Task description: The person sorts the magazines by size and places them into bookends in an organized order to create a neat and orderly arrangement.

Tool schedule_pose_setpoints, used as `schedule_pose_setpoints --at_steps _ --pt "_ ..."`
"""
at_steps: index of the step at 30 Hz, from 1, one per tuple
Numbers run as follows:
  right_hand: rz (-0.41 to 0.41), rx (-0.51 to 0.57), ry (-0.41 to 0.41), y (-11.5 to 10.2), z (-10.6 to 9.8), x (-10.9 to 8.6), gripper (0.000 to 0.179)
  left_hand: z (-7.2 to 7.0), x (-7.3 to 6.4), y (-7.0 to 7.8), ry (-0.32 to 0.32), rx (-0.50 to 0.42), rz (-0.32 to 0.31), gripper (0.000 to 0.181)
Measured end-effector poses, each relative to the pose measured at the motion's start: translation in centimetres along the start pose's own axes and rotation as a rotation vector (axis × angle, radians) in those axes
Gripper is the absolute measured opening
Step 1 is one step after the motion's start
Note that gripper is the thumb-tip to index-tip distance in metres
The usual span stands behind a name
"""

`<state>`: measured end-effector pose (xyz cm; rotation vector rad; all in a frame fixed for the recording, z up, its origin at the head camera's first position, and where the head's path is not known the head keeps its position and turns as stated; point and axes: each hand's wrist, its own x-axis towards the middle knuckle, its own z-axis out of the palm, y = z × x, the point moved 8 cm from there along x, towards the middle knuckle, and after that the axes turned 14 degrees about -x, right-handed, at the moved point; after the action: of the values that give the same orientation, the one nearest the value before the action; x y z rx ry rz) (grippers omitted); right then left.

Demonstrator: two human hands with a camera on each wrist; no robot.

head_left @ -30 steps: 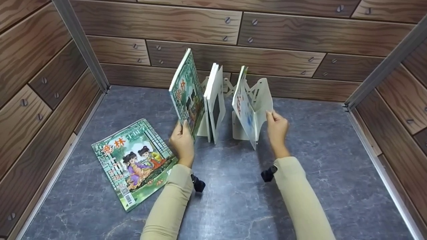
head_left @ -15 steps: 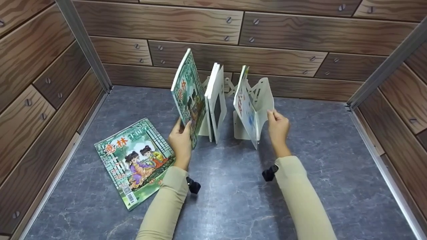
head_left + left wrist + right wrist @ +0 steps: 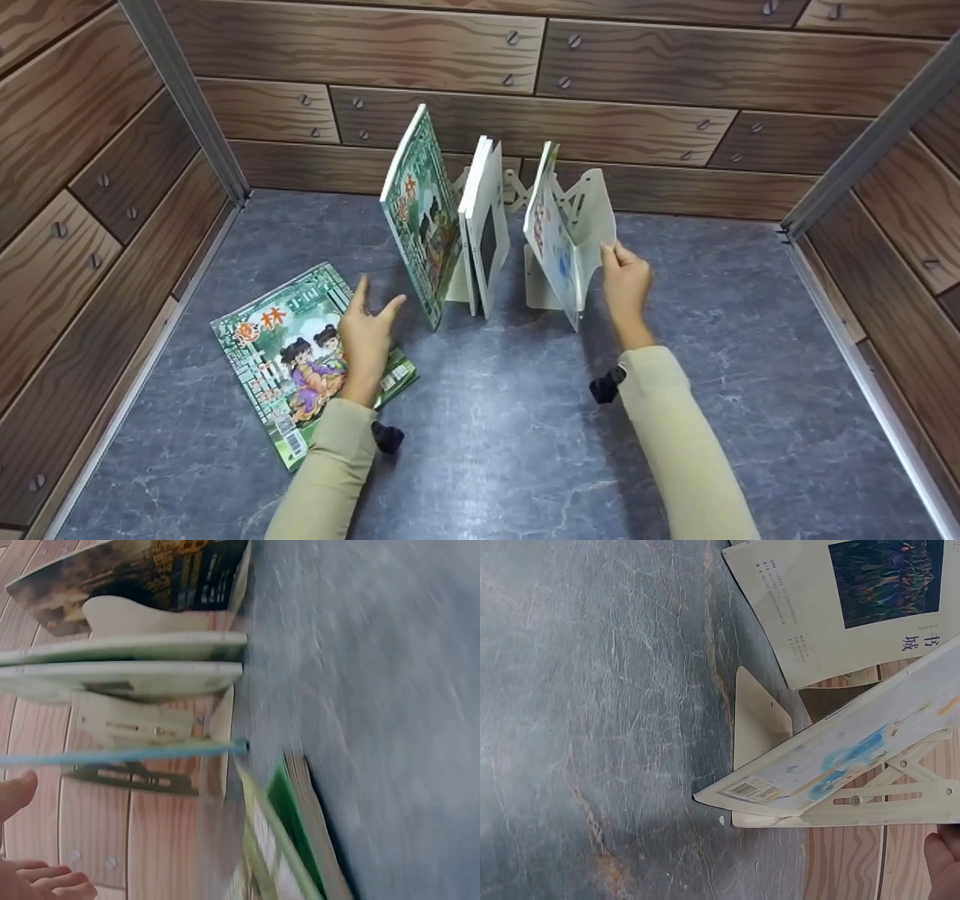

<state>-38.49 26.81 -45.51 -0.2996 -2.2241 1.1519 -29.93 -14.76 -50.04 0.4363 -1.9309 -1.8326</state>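
Observation:
My left hand (image 3: 366, 337) is over the green magazine (image 3: 300, 367) lying on the surface, thumb and forefinger spread apart, nothing held. To its right a green magazine (image 3: 424, 217) with the same cover stands upright at the left end of a cream expandable bookend (image 3: 596, 206). In the left wrist view, some fingers (image 3: 56, 881) and the thumb show beside this magazine's thin edge (image 3: 120, 756). My right hand (image 3: 627, 289) pinches the front edge of the bookend's right end plate. A pale magazine (image 3: 855, 757) leans against that plate.
White-spined magazines (image 3: 474, 225) stand in the bookend's middle, with a gap before the pale one. Another magazine's corner (image 3: 397, 375) sticks out from under the lying one. Wood-patterned walls (image 3: 435, 60) enclose the grey marbled surface (image 3: 510, 450) at the back and sides.
My left hand has let go of the upright green magazine and moved left and down, over the lying one. The magazine stays standing. My right hand keeps its pinch on the end plate.

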Motion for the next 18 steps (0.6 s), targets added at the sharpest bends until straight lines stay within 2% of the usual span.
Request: schedule_pose_setpoints --at_steps 6,8,10,16,18 --pt "0.007 -0.02 0.003 0.1 0.0 0.0 0.017 -2.8 0.3 -0.7 -0.014 -0.087 -0.044 0.073" --pt "0.005 -0.023 0.002 0.1 0.1 0.0 0.017 -3.7 0.3 -0.8 -0.02 -0.085 -0.047 0.073" --pt "0.008 -0.017 0.001 0.1 0.1 0.0 0.017 -4.7 0.3 -0.8 -0.025 -0.056 -0.056 0.073" --pt "0.008 -0.024 0.004 0.0 0.0 0.0 0.017 -7.8 0.6 -1.7 -0.06 0.162 -0.1 0.077" --pt "0.007 -0.034 0.01 0.0 -0.1 0.0 0.016 -8.9 0.6 -2.2 -0.072 0.202 -0.133 0.078"
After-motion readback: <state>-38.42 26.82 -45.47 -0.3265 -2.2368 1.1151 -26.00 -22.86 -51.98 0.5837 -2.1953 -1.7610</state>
